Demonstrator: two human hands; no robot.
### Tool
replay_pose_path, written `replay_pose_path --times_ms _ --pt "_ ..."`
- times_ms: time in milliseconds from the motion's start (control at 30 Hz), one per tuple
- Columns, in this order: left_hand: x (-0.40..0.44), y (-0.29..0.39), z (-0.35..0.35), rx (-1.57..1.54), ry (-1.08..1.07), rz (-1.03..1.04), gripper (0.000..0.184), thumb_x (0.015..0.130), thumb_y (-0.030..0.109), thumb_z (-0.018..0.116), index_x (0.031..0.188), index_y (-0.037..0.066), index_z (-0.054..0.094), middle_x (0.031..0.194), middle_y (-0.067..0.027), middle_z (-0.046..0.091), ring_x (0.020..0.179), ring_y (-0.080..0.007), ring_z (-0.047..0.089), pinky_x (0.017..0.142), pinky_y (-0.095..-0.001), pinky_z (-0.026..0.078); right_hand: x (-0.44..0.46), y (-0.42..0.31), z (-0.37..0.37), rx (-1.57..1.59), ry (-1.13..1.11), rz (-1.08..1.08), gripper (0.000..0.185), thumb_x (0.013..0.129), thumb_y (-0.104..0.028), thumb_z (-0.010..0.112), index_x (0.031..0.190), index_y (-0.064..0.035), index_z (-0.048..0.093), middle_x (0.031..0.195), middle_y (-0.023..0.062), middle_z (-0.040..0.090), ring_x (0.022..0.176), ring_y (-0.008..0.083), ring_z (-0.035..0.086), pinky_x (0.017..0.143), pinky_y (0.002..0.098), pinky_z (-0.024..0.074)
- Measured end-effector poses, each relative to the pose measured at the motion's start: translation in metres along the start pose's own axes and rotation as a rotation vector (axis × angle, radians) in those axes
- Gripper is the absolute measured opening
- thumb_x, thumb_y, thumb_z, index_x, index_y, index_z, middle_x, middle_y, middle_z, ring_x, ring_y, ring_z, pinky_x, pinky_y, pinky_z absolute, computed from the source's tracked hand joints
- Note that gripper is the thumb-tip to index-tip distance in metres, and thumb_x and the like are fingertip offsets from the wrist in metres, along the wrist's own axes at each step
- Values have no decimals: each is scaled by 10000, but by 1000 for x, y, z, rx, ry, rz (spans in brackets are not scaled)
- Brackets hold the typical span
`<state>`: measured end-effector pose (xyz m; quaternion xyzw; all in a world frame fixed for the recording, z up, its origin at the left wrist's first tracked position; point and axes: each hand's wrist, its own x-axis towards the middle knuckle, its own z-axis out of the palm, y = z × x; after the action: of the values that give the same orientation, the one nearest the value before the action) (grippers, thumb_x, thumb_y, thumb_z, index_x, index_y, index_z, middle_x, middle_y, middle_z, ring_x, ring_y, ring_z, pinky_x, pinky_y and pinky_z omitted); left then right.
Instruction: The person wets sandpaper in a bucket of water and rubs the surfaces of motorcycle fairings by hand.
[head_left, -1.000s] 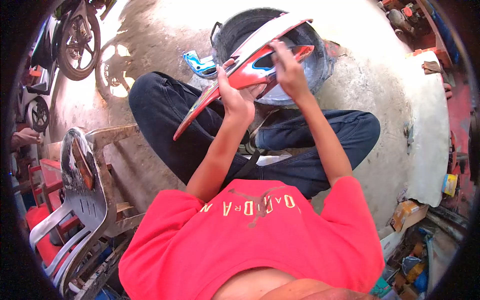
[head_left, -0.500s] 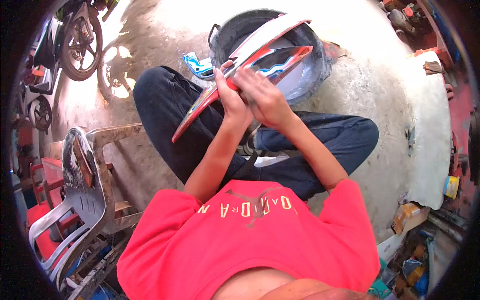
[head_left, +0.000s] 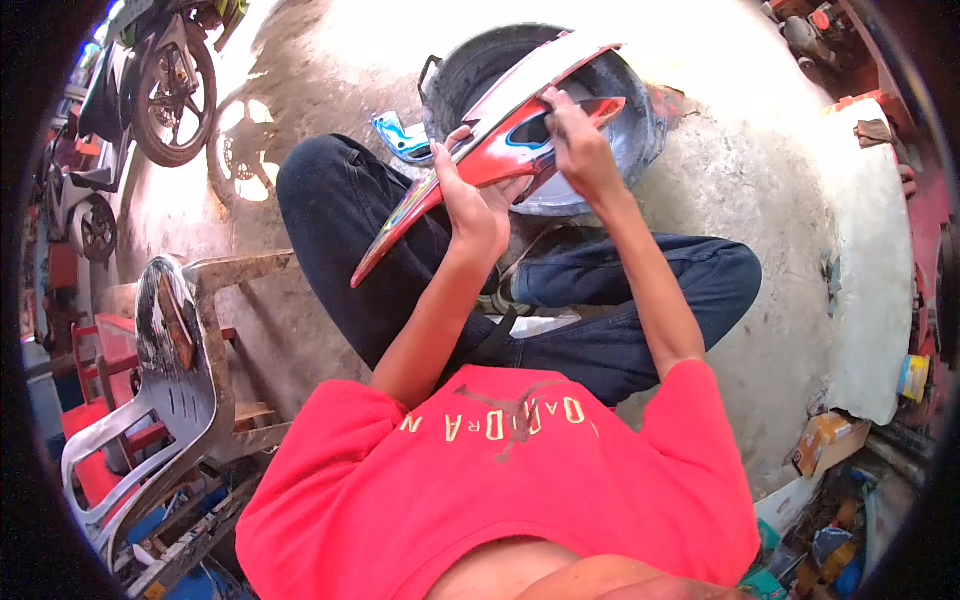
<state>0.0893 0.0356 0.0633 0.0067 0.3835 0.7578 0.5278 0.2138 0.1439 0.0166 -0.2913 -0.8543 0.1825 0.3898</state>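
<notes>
Left hand [head_left: 478,208] closed round panel [head_left: 498,160], thumb over near edge, fingers underneath. Right hand [head_left: 584,152] on panel's upper face, fingers bent; cannot tell whether anything sits under fingertips. Panel red and white, slanted, narrow tip over left leg [head_left: 335,215], forked end over tub [head_left: 652,150]. Blue-white piece [head_left: 398,137] just beside tub, on its left. Chair [head_left: 188,375] at left, box [head_left: 832,442] at lower right.
</notes>
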Motion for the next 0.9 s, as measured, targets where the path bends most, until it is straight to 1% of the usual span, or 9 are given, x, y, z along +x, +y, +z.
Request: replay_pose_path --times_ms 133,200,333,400,533,567,600,767,900 --pt "27 -16 -24 -43 -112 110 462 1045 539 297 1269 183 489 1298 -138 599 1132 -358 619 966 -580 492 -19 -78 10 63 -113 -272 505 845 -36 538 1348 7 576 1407 231 566 1324 358 544 1140 500 401" --pt "24 -13 -30 26 -121 101 458 1038 541 311 1269 187 490 1302 -140 595 1141 -371 613 976 -591 485 -5 -48 5 -8 -111 -287 485 854 -57 553 1333 14 581 1371 238 587 1290 360 568 1112 477 433" --pt "2 0 -2 -34 -5 -3 445 1036 526 333 1267 183 497 1325 -139 578 1148 -378 607 968 -581 491 8 -14 0 -42 45 9 466 866 -78 572 1317 39 577 1303 254 613 1247 388 577 1077 466 451" --pt "12 -8 -13 -69 -42 33 427 1046 511 323 1254 183 500 1286 -128 605 1138 -352 614 968 -559 494 -11 -47 11 -87 -32 -243 464 861 -67 585 1314 32 581 1289 248 621 1239 384 586 1076 466 455" --pt "12 -6 -12 -80 -43 -9 450 1056 530 303 1253 172 492 1257 -128 624 1095 -330 638 966 -535 503 -4 -34 2 42 -141 -213 481 860 -28 560 1337 28 576 1356 230 596 1264 380 578 1082 457 454" --pt "6 -2 -5 -61 -30 -12 449 1056 531 302 1263 174 481 1270 -132 617 1101 -335 636 963 -544 505 1 -17 -1 87 -143 47 431 903 -38 545 1325 44 569 1372 234 584 1282 382 562 1079 448 456" --pt "4 -1 -2 -45 -19 -18 449 1056 532 302 1273 177 471 1282 -136 610 1107 -340 635 960 -553 507 8 -8 -1 -52 16 35 359 950 -58 538 1289 56 571 1346 242 596 1273 385 563 1063 442 468" --pt "9 -2 -5 -43 -55 -28 438 1045 564 305 1272 224 461 1318 -116 596 1153 -322 620 959 -554 488 -1 -20 2 25 66 -34 311 1001 -141 561 1234 60 608 1241 243 651 1137 371 651 1017 439 504" --pt "9 -1 -5 -57 -59 -26 441 1042 571 312 1266 224 466 1297 -110 606 1135 -313 632 959 -553 489 10 -13 -34 362 148 555 333 1035 -226 557 1189 59 636 1090 178 712 862 279 693 864 388 552"
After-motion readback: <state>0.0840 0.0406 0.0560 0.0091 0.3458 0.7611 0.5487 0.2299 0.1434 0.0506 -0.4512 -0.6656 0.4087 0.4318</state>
